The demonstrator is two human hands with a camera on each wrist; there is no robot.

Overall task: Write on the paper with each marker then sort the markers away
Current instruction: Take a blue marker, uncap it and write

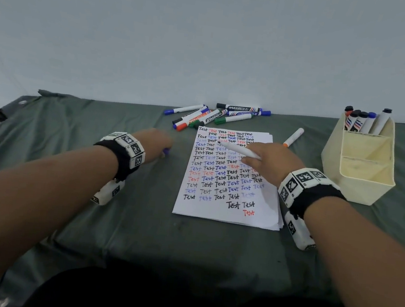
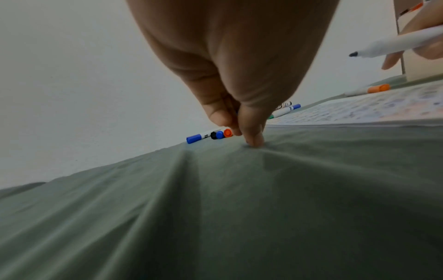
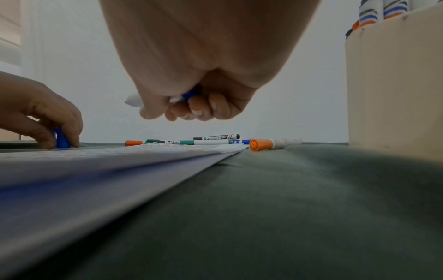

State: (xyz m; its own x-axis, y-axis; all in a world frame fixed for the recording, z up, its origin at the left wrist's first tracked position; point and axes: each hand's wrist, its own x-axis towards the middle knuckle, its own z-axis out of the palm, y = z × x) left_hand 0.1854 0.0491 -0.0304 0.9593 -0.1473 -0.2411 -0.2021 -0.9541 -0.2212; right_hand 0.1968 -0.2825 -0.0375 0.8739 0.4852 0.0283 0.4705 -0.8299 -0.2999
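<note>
**Cap in one hand, marker in the other**

The left hand [image 1: 156, 143] is on the green cloth [image 1: 74, 127], left of the paper. Its fingers pinch a small blue cap [image 3: 62, 139] and hold it down on the cloth. To do this step well, keep that cap close and do not let it roll away, because the marker needs it soon.

Next comes the paper [image 1: 228, 178]. It lies flat in the middle of the cloth and is almost full of the word "Test" in black, blue and red. There is free room only near the bottom, so I think the new word should go there. Press softly so the sheet does not slide.

The right hand [image 1: 274, 158] is above the paper. Its fingers are curled round a white marker [image 1: 240, 151] with no cap on. The dark tip points left and looks lifted off the page.

More markers [image 1: 215, 117] lie in a pile behind the paper. One orange-capped marker [image 1: 293, 137] lies alone. On the far right a cream box [image 1: 359, 170] holds finished markers in its back part.
</note>
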